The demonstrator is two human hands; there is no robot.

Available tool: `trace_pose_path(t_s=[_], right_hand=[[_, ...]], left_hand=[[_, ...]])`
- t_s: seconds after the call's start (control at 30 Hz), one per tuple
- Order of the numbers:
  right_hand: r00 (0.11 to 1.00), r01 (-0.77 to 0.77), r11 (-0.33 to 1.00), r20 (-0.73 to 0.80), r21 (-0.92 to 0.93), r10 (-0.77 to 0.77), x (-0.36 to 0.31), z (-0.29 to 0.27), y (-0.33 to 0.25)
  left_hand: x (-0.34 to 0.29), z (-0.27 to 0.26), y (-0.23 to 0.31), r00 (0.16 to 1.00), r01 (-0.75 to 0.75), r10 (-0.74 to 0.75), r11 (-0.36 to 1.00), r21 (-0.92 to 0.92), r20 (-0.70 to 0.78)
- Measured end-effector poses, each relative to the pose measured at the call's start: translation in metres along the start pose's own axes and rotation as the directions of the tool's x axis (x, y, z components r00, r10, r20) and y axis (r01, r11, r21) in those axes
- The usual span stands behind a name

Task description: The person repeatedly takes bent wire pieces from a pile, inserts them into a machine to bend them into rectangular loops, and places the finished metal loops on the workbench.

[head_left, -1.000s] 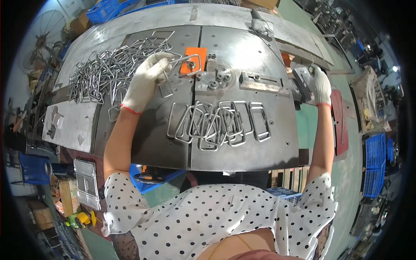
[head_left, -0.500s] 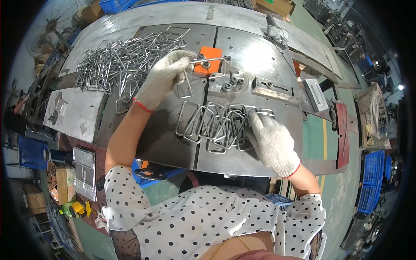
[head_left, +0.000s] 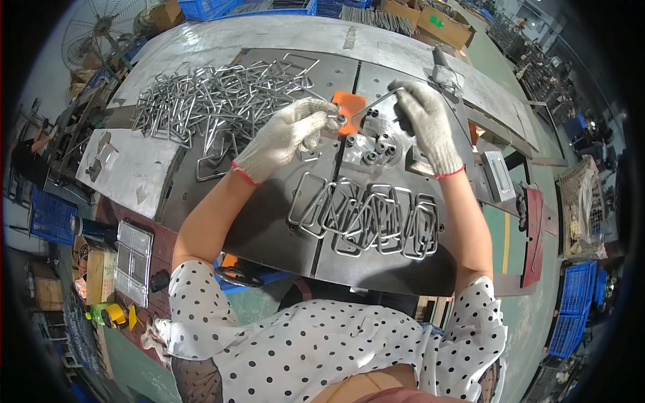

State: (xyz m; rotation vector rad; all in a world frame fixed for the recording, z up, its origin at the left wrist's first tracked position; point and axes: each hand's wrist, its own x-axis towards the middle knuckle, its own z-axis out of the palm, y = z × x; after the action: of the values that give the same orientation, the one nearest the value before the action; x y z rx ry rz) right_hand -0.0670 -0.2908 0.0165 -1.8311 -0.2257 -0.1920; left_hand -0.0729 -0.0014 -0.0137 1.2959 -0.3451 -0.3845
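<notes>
Both my hands wear white knit gloves. My left hand [head_left: 285, 136] and my right hand [head_left: 427, 123] hold the two ends of one bent steel wire piece [head_left: 373, 104] over a small metal fixture with round pegs [head_left: 376, 144], next to an orange patch [head_left: 351, 103]. A heap of bent wire pieces [head_left: 215, 101] lies at the far left of the steel worktable [head_left: 269, 221]. Several closed rectangular wire loops [head_left: 366, 215] lie overlapping near the front edge, below my hands.
A grey metal plate [head_left: 127, 171] sits at the table's left. Blue crates [head_left: 571, 316] stand at the right, another blue crate [head_left: 48, 216] at the left, a fan [head_left: 101, 30] at the far left, cardboard boxes [head_left: 437, 23] behind the table.
My right hand rose from the loops near the front edge to the fixture and took the wire's far end. My left hand stayed at the fixture with the wire.
</notes>
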Motion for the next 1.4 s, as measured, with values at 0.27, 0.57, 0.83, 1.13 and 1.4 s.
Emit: trace_pose_path(t_s=[0.27, 0.57, 0.83, 1.13, 1.4], right_hand=[[0.938, 0.333, 0.759, 0.278, -0.559, -0.207, 0.043, -0.008, 0.031], [0.950, 0.296, 0.477, 0.200, -0.828, -0.241, 0.048, -0.016, 0.070], [0.913, 0.405, 0.481, 0.370, -0.777, -0.171, 0.027, -0.032, 0.102], [0.912, 0.408, 0.424, 0.380, -0.809, -0.153, 0.024, -0.036, 0.101], [0.922, 0.385, 0.411, 0.327, -0.826, -0.206, 0.026, -0.034, 0.116]], left_hand=[[0.004, -0.009, -0.006, 0.998, -0.011, 0.009, 0.999, 0.034, 0.068], [0.005, -0.007, -0.007, 0.999, -0.019, 0.018, 0.999, 0.047, 0.038], [0.001, -0.006, 0.002, 0.998, -0.056, 0.057, 0.992, 0.117, -0.003], [0.017, 0.008, 0.008, 0.983, -0.040, 0.062, 0.991, 0.131, -0.171], [0.088, 0.068, 0.013, 0.987, -0.159, 0.148, 0.941, 0.300, 0.060]])
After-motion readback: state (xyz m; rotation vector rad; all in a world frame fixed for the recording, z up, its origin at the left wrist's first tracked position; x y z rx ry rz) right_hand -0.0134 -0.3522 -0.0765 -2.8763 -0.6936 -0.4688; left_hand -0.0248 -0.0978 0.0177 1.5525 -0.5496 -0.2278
